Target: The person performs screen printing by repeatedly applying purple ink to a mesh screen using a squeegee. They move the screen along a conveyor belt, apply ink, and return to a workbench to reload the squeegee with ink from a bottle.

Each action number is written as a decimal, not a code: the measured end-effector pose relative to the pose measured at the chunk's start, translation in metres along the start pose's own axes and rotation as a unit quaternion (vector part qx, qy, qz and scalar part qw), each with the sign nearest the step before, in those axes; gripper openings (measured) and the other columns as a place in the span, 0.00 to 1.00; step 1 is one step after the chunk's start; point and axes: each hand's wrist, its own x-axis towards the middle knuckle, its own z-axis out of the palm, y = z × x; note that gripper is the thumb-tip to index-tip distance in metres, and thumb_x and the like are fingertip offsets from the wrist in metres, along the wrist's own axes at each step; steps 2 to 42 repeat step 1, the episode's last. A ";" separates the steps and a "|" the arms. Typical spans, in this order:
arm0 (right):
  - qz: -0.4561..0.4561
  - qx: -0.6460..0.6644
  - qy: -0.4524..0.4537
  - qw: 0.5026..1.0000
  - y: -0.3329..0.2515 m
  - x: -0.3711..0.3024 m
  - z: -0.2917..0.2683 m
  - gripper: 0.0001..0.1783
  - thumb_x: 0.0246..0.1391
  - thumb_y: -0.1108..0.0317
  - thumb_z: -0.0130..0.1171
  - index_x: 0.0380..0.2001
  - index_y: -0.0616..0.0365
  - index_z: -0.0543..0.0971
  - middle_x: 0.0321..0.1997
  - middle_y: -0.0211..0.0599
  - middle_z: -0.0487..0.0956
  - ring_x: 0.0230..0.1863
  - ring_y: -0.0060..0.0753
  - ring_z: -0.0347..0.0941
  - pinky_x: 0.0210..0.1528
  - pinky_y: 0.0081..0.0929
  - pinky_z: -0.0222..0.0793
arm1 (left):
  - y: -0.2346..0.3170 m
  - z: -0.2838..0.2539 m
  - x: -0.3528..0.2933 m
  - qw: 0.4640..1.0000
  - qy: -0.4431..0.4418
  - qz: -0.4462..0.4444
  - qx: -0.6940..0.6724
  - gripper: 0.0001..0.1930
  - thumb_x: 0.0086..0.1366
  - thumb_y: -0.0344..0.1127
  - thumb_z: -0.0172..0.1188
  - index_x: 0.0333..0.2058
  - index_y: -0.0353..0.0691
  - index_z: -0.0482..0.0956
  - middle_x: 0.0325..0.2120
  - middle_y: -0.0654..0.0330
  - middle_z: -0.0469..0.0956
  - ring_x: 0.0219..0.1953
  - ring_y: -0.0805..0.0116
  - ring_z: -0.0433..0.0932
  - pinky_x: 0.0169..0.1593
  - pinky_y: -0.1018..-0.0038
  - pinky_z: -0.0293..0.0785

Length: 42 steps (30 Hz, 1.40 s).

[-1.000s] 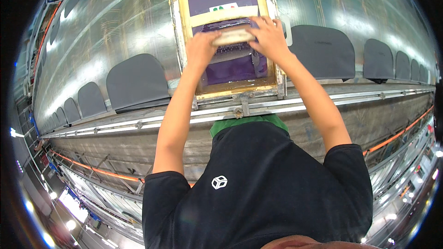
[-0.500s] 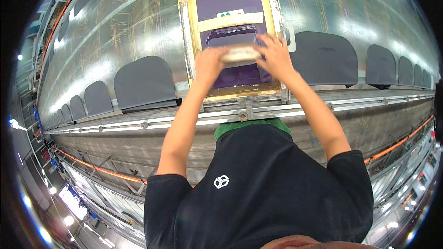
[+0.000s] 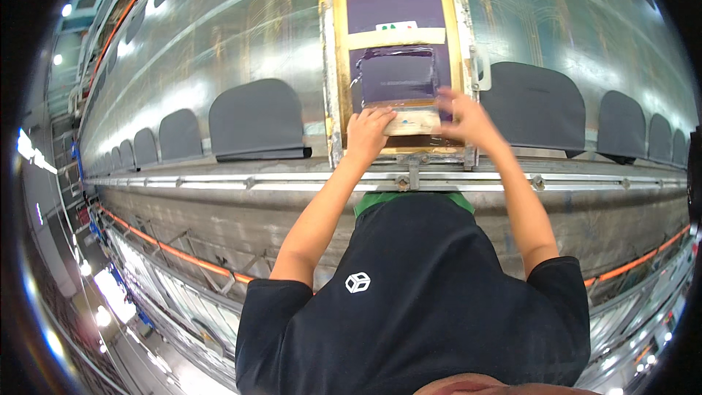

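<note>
A wooden-handled squeegee (image 3: 414, 123) lies across the near end of a screen-printing frame (image 3: 330, 66). My left hand (image 3: 367, 134) is closed on the squeegee's left end, thumb and fingers around the wood. At its right end my right hand (image 3: 472, 124) has its fingers spread and a little blurred, apart from the wood or barely touching it. Dark wet ink borders a rectangular printing area (image 3: 398, 79) in the purple mesh beyond the squeegee. Across the mesh farther off runs a pale tape strip (image 3: 395, 38).
Grey rounded fabric pieces lie in a row on the long shiny table (image 3: 292, 36), the nearest being a left piece (image 3: 256, 118) and a right piece (image 3: 537, 108). A metal rail (image 3: 292, 182) follows the table's near edge. A white handle (image 3: 483, 68) sticks out from the frame's right side.
The squeegee has come toward me, from mid-screen to the near end. My right hand has loosened from it and spread its fingers. The view has shifted, with the frame now farther right.
</note>
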 end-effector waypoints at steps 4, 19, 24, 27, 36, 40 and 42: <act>-0.007 0.005 -0.005 1.000 -0.004 -0.001 0.007 0.30 0.43 0.59 0.74 0.52 0.51 0.81 0.65 0.38 0.70 0.73 0.41 0.57 0.73 0.42 0.50 | 0.002 -0.003 0.001 1.000 -0.002 0.002 0.011 0.26 0.45 0.25 0.65 0.47 0.53 0.84 0.50 0.71 0.81 0.51 0.66 0.78 0.49 0.65 0.73; -0.007 0.005 -0.005 1.000 -0.004 -0.001 0.007 0.30 0.43 0.59 0.74 0.52 0.51 0.81 0.65 0.38 0.70 0.73 0.41 0.57 0.73 0.42 0.50 | 0.002 -0.003 0.001 1.000 -0.002 0.002 0.011 0.26 0.45 0.25 0.65 0.47 0.53 0.84 0.50 0.71 0.81 0.51 0.66 0.78 0.49 0.65 0.73; -0.007 0.005 -0.005 1.000 -0.004 -0.001 0.007 0.30 0.43 0.59 0.74 0.52 0.51 0.81 0.65 0.38 0.70 0.73 0.41 0.57 0.73 0.42 0.50 | 0.002 -0.003 0.001 1.000 -0.002 0.002 0.011 0.26 0.45 0.25 0.65 0.47 0.53 0.84 0.50 0.71 0.81 0.51 0.66 0.78 0.49 0.65 0.73; -0.007 0.005 -0.005 1.000 -0.004 -0.001 0.007 0.30 0.43 0.59 0.74 0.52 0.51 0.81 0.65 0.38 0.70 0.73 0.41 0.57 0.73 0.42 0.50 | 0.002 -0.003 0.001 1.000 -0.002 0.002 0.011 0.26 0.45 0.25 0.65 0.47 0.53 0.84 0.50 0.71 0.81 0.51 0.66 0.78 0.49 0.65 0.73; -0.007 0.005 -0.005 1.000 -0.004 -0.001 0.007 0.30 0.43 0.59 0.74 0.52 0.51 0.81 0.65 0.38 0.70 0.73 0.41 0.57 0.73 0.42 0.50 | 0.002 -0.003 0.001 1.000 -0.002 0.002 0.011 0.26 0.45 0.25 0.65 0.47 0.53 0.84 0.50 0.71 0.81 0.51 0.66 0.78 0.49 0.65 0.73; -0.007 0.005 -0.005 1.000 -0.004 -0.001 0.007 0.30 0.43 0.59 0.74 0.52 0.51 0.81 0.65 0.38 0.70 0.73 0.41 0.57 0.73 0.42 0.50 | 0.002 -0.003 0.001 1.000 -0.002 0.002 0.011 0.26 0.45 0.25 0.65 0.47 0.53 0.84 0.50 0.71 0.81 0.51 0.66 0.78 0.49 0.65 0.73; -0.007 0.005 -0.005 1.000 -0.004 -0.001 0.007 0.30 0.43 0.59 0.74 0.52 0.51 0.81 0.65 0.38 0.70 0.73 0.41 0.57 0.73 0.42 0.50 | 0.002 -0.003 0.001 1.000 -0.002 0.002 0.011 0.26 0.45 0.25 0.65 0.47 0.53 0.84 0.50 0.71 0.81 0.51 0.66 0.78 0.49 0.65 0.73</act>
